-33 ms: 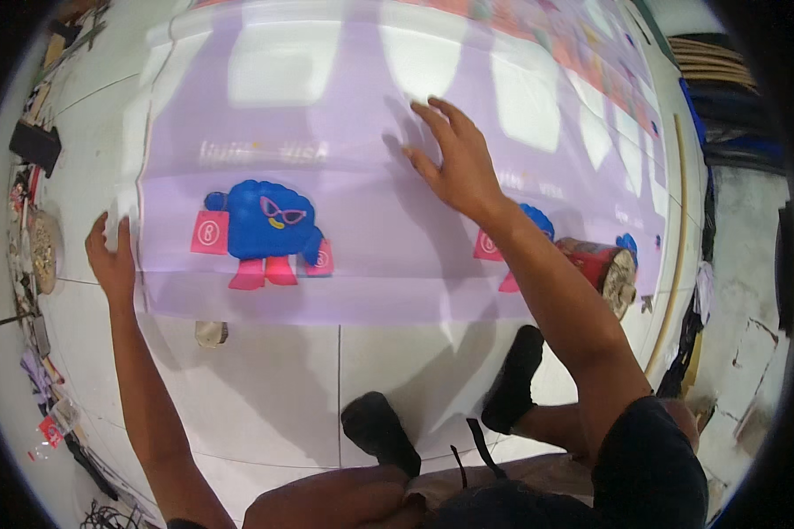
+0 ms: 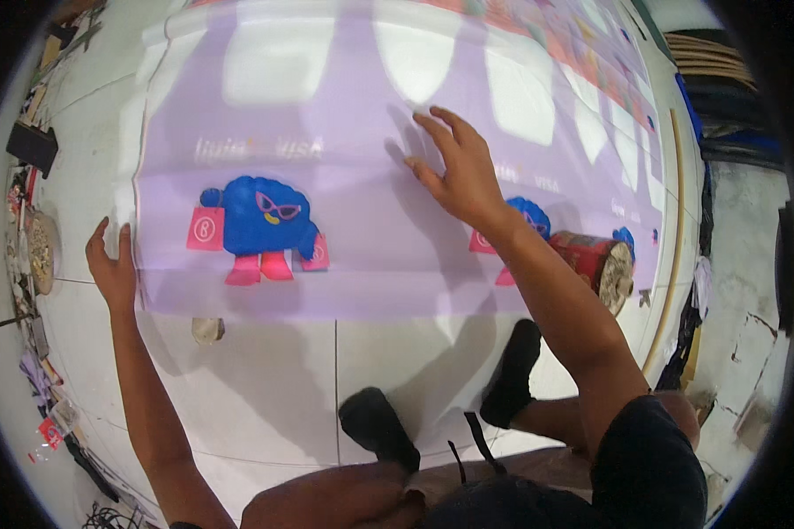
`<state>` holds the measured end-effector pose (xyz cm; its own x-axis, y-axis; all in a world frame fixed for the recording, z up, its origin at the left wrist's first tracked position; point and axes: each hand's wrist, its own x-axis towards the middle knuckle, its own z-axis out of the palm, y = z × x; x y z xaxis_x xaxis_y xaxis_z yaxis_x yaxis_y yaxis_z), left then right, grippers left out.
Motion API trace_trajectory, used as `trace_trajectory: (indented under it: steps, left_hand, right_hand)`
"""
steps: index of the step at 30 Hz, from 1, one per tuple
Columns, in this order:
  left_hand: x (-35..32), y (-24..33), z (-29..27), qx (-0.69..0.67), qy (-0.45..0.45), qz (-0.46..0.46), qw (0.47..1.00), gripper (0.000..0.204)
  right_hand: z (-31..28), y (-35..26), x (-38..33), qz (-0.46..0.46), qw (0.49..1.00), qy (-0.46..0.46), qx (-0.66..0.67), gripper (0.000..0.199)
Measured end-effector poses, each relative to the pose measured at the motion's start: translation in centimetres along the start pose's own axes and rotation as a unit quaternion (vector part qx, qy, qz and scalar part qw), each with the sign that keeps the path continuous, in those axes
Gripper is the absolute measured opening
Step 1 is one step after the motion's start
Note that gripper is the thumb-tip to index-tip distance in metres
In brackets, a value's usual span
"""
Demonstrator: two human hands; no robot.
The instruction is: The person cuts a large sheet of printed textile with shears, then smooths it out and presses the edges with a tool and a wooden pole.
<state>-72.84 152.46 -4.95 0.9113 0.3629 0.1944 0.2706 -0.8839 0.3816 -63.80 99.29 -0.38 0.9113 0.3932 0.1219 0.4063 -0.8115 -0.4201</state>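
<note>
Broad lilac vinyl-like sheet (image 2: pixel 375 238) looks light, floppy, best gripped at near edge (image 2: pixel 362 310); left hand (image 2: pixel 113 271) and right hand (image 2: pixel 464 179) empty, fingers wide, contact unclear

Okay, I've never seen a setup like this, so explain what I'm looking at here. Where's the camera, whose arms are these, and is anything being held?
There's no machine here: the arms belong to a person, whose head carries the camera. It looks down through a wide fisheye lens, so straight edges bend and the corners go black.

A lilac printed sheet lies spread over a tiled floor. It shows a blue cartoon figure, partly repeated further right. A red cylinder lies on its right part.

The left hand is by the sheet's left edge; whether it touches is hard to tell. The right hand is over the sheet, fingers spread. Neither appears to hold anything.
</note>
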Motion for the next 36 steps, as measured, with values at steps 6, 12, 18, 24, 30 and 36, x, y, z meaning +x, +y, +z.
trace_trajectory:
  steps: [6,12,18,24,30,36]
  left_hand:
    - [-3.9,-1.5,-0.3,0.032,-0.072,-0.01,0.997,0.063]
    - [-3.9,-1.1,0.8,0.017,-0.083,-0.047,0.995,0.071]
    - [-3.4,-2.3,0.3,0.036,-0.09,-0.033,0.995,0.072]
    - [-3.4,-2.0,0.6,0.042,-0.083,-0.031,0.995,0.072]
    - [-3.4,-1.7,0.7,0.086,-0.088,-0.014,0.992,0.071]
    - [-3.2,-1.0,0.8,0.091,-0.095,-0.027,0.991,0.07]
  right_hand:
    - [1.8,-2.0,-8.7,-0.016,0.994,-0.072,-0.08,0.062]
    - [3.4,-0.7,-8.9,-0.009,0.995,-0.03,-0.099,0.06]
    - [1.8,-2.1,-10.4,-0.058,0.996,-0.007,-0.065,0.052]
    - [0.4,-4.6,-16.1,-0.157,0.975,-0.158,0.011,0.047]
    - [1.8,-3.5,-17.8,-0.147,0.982,-0.113,0.027,0.035]
    - [2.5,-3.6,-18.2,-0.127,0.989,-0.07,0.035,0.024]
